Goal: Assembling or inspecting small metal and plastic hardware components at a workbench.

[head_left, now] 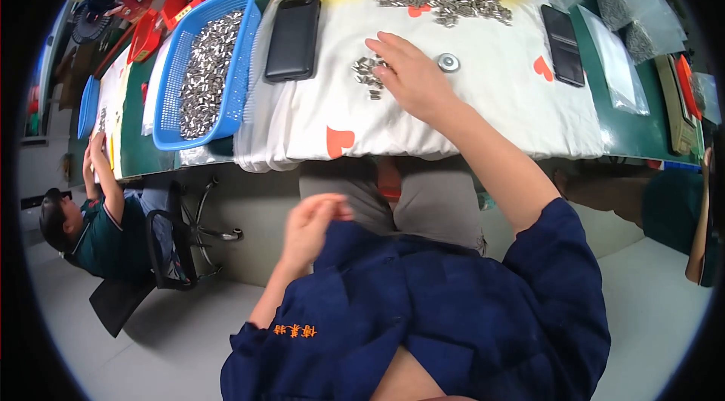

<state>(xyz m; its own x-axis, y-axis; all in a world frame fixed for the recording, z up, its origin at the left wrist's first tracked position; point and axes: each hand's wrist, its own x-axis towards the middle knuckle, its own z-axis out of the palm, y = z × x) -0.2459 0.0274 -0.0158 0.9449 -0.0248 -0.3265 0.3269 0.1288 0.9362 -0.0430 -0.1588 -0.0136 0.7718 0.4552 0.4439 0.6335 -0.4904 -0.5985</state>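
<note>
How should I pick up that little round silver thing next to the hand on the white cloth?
The round metal piece lies flat on the white cloth, so it is probably best pinched by its rim from straight above, thumb on one side and a finger opposite. The right hand lies just left of it.

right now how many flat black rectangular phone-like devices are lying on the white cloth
2. One flat black rectangular device lies at the cloth's left side beside the blue plastic basket; the other lies near the cloth's right edge. More may be hidden beyond the frame.
</note>
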